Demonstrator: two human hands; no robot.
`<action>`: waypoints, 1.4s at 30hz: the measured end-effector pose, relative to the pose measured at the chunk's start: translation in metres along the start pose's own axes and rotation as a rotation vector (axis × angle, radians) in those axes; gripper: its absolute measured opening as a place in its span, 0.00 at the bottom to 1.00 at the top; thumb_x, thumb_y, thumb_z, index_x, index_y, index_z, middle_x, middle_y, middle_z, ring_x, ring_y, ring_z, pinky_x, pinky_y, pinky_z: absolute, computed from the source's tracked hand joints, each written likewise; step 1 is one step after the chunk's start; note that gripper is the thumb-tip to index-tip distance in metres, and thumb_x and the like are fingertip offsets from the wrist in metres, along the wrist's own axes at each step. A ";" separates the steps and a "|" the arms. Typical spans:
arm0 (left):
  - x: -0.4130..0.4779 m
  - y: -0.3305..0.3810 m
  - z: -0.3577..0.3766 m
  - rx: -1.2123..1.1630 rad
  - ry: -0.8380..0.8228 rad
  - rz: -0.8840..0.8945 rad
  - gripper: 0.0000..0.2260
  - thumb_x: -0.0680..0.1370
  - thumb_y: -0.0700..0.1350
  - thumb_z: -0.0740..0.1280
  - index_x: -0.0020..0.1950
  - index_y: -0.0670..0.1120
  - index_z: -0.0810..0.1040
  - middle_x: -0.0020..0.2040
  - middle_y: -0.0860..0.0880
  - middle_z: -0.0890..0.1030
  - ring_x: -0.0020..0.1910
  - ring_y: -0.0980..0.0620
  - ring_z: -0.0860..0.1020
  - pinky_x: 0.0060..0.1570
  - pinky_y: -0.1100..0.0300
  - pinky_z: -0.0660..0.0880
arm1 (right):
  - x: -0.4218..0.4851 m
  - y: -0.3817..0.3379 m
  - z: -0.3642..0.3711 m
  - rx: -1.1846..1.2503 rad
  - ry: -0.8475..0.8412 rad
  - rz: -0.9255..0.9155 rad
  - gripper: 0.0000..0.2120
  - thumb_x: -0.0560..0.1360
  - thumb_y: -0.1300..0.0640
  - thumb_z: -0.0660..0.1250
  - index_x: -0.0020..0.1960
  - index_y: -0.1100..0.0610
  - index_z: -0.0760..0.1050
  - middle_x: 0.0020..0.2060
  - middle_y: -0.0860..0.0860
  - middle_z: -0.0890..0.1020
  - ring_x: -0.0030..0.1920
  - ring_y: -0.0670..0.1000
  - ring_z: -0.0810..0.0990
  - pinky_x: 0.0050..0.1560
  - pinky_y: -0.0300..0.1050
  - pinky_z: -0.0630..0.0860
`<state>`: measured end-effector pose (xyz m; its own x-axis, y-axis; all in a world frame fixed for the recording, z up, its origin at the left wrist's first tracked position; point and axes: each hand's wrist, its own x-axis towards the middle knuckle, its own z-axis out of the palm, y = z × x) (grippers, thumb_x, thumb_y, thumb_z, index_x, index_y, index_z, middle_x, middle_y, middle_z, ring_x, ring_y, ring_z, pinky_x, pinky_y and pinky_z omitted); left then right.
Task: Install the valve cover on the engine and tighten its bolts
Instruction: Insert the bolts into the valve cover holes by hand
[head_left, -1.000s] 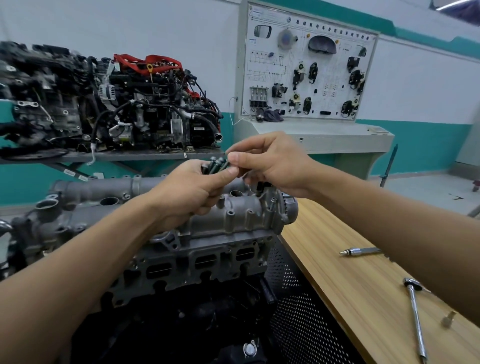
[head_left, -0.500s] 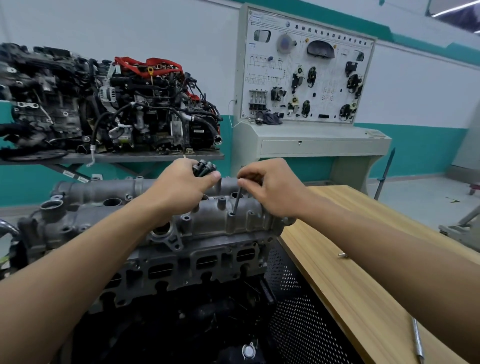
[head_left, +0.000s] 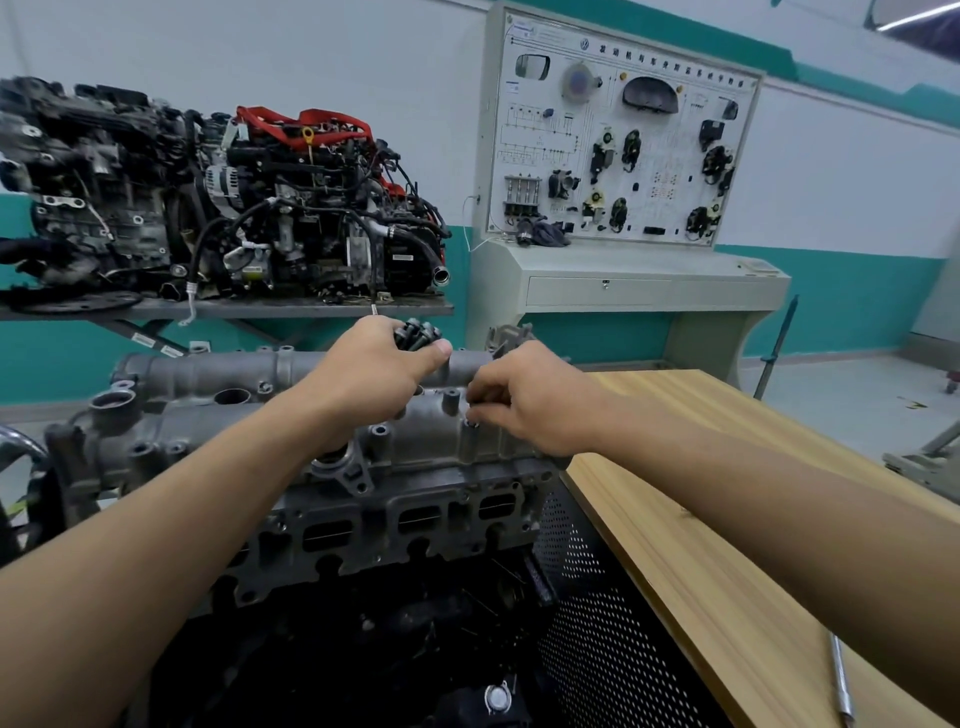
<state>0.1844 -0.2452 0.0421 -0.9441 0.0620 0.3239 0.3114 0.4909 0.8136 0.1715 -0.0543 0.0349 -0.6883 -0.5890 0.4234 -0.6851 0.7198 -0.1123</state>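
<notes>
The grey cast valve cover (head_left: 431, 441) lies on top of the engine (head_left: 395, 525) in front of me. My left hand (head_left: 371, 376) hovers over the cover's far side and grips a bundle of several black bolts (head_left: 415, 332), heads up. My right hand (head_left: 524, 397) is at the cover's right end, fingertips pinched together over a bolt hole (head_left: 471, 423); a bolt head seems to sit there under the fingers, mostly hidden.
A wooden workbench (head_left: 727, 519) stands to the right with a metal tool (head_left: 839, 680) near its front edge. Behind are another engine on a shelf (head_left: 223, 208) and a training display board (head_left: 618, 140). A perforated black panel (head_left: 597, 597) flanks the engine.
My right hand took one bolt from the bundle, carried it down to the cover's right end and lowered it into a hole. My left hand sank slightly with the other bolts.
</notes>
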 end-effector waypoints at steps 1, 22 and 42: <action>0.000 0.000 0.000 -0.001 -0.002 -0.004 0.15 0.81 0.51 0.69 0.41 0.43 0.75 0.32 0.46 0.68 0.27 0.50 0.66 0.21 0.65 0.65 | 0.003 0.000 -0.001 -0.018 -0.022 0.013 0.08 0.77 0.54 0.71 0.50 0.58 0.84 0.43 0.52 0.86 0.42 0.50 0.83 0.48 0.51 0.80; 0.000 -0.007 0.010 0.007 0.286 0.145 0.16 0.81 0.50 0.68 0.38 0.46 0.68 0.33 0.46 0.75 0.35 0.36 0.79 0.36 0.44 0.75 | 0.009 0.042 0.004 -0.276 0.365 0.316 0.20 0.80 0.44 0.56 0.66 0.53 0.70 0.64 0.50 0.74 0.65 0.51 0.69 0.62 0.53 0.67; 0.000 -0.016 0.011 0.283 0.341 0.196 0.14 0.81 0.51 0.66 0.38 0.50 0.66 0.35 0.50 0.75 0.33 0.54 0.72 0.28 0.58 0.61 | 0.018 0.055 0.028 0.143 0.542 0.421 0.17 0.79 0.53 0.59 0.38 0.58 0.81 0.33 0.52 0.83 0.37 0.54 0.79 0.41 0.51 0.75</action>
<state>0.1777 -0.2433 0.0233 -0.7662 -0.0887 0.6365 0.3935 0.7183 0.5737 0.1150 -0.0359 0.0111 -0.7112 0.0219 0.7026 -0.4369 0.7693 -0.4662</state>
